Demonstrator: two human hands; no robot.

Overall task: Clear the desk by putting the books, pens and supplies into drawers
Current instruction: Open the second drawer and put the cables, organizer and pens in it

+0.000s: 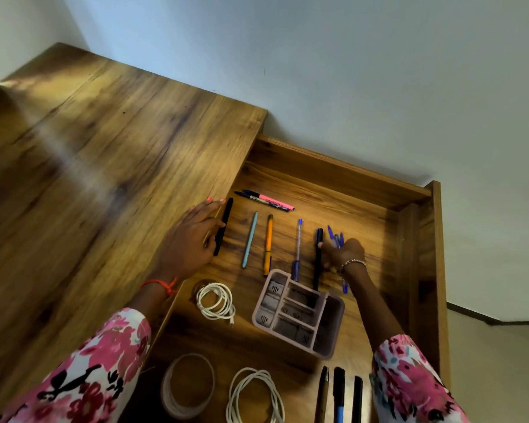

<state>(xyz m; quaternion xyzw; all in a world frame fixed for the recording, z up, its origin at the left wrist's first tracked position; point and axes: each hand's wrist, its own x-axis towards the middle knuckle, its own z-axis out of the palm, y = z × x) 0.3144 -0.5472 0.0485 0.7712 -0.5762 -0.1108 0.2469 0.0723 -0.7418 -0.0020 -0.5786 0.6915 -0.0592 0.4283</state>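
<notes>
An open wooden drawer (419,233) holds pens laid in a row. My left hand (193,236) rests at the drawer's left side with its fingers on a black pen (224,225). My right hand (344,253) is closed around several blue pens (336,238) and touches a dark pen (318,257). Between the hands lie a light blue pen (249,239), an orange pen (268,244) and a clear blue pen (297,248). A pink highlighter (271,200) and dark pens lie at the back.
A grey divided organiser (300,312) lies in the drawer's middle. Two coiled white cables (216,300) (254,395), a tape roll (187,384) and three dark markers (339,392) lie nearer me. The wooden desk top (104,148) spreads left; a white wall is behind.
</notes>
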